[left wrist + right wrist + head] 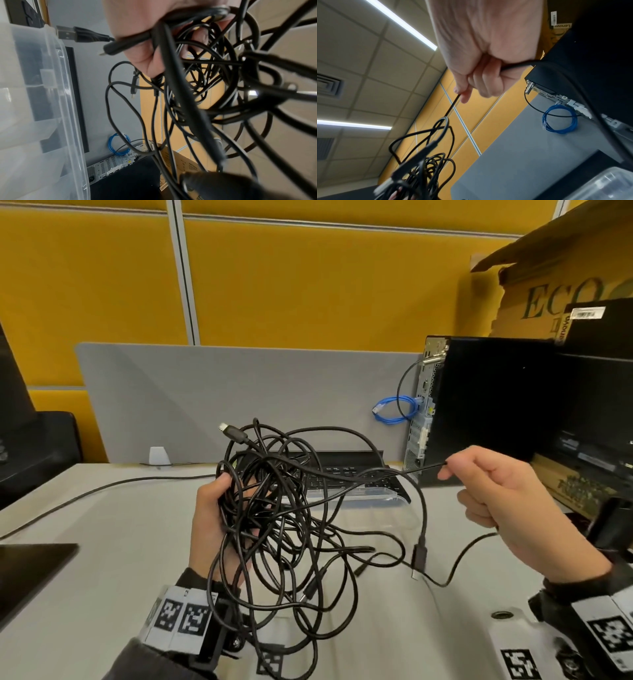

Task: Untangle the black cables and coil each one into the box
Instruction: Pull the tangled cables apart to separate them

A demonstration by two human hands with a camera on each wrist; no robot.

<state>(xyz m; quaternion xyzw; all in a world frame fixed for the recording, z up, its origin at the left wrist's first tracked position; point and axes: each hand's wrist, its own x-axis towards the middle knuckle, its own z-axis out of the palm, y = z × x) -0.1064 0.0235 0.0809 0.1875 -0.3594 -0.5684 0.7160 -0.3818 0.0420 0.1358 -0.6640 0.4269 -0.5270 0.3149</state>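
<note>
- Untangling step: left hand (212, 518) grips the black cable tangle (284, 522); right hand (503, 491) pinches one strand (387, 474), pulled sideways.
- Next, probably: free that strand, then coil it into the clear plastic box (376, 501).

A knotted bundle of thin black rubber cables (284, 518) hangs raised above the worktop, loops drooping, one strand (404, 472) stretched taut to the right. The clear plastic box (373, 501) sits just behind, uncovered.

A black computer tower (486, 405) stands beside a coiled blue cable (395, 409), a cardboard carton (548, 285) behind.
</note>
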